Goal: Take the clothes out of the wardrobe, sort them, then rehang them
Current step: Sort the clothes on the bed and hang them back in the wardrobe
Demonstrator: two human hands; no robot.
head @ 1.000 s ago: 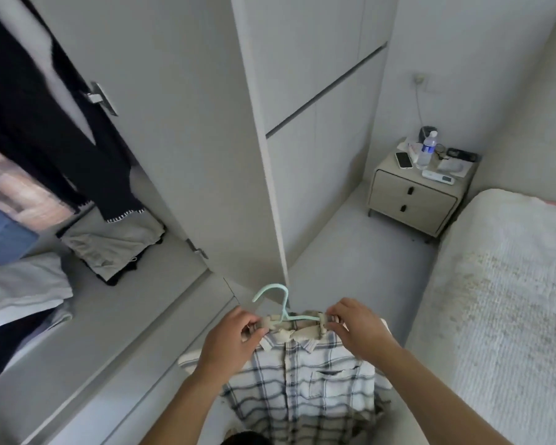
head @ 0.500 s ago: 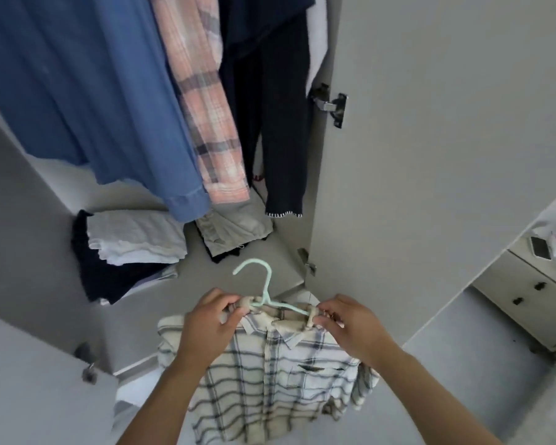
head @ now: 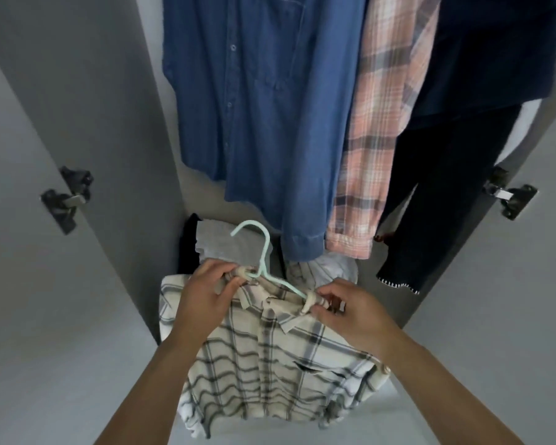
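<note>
Clothes are what I'm watching from the head camera, my only view, and the piece in play is a cream plaid shirt (head: 270, 364) already dressed on a mint-green hanger (head: 264, 268). My read is that this garment is sorted and about to go back up. The left hand (head: 203, 297) pinches the collar and the hanger's shoulder on its side; the right hand (head: 350, 316) pinches the opposite shoulder, fingers curled round fabric and hanger arm together. The shirt hangs down between and below the hands, its hook rising free just above the left hand, caught on nothing yet. Beyond the hands, inside the open wardrobe, a blue denim shirt (head: 264, 107), a pink plaid shirt (head: 379, 139) and a dark garment (head: 456, 155) hang side by side, so I judge part of the rehanging done. Just past the fingertips, folded clothes (head: 219, 242) sit on the wardrobe floor, and a pale bundle (head: 328, 271) lies beyond the right hand. I cannot tell whether those are finished or waiting. The rail is out of view, so what remains is lifting the hook onto it.
</note>
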